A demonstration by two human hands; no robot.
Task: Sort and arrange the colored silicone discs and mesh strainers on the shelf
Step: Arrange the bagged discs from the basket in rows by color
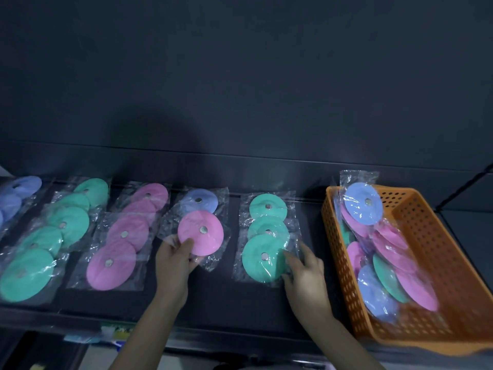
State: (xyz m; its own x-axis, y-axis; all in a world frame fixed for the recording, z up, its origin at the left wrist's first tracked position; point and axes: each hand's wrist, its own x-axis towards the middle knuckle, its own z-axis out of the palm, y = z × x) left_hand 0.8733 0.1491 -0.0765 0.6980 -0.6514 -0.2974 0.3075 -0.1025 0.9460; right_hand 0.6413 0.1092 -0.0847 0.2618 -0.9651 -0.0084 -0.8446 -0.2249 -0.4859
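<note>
Bagged silicone discs lie in rows on a dark shelf (213, 297). My left hand (173, 259) pinches the near edge of a pink disc (202, 232) in its clear bag, just in front of a blue disc (200, 201). My right hand (304, 265) touches the right edge of the nearest green disc (262, 259), the front one of a row of three green discs (268, 206). To the left run a row of pink discs (125, 236), a row of green discs (48, 241) and some blue discs (16, 193).
An orange perforated basket (432, 252) stands at the right end of the shelf, holding several bagged pink, blue and green discs. A dark wall rises behind the shelf. Below the front edge, pale packaged goods (112, 333) show on a lower level.
</note>
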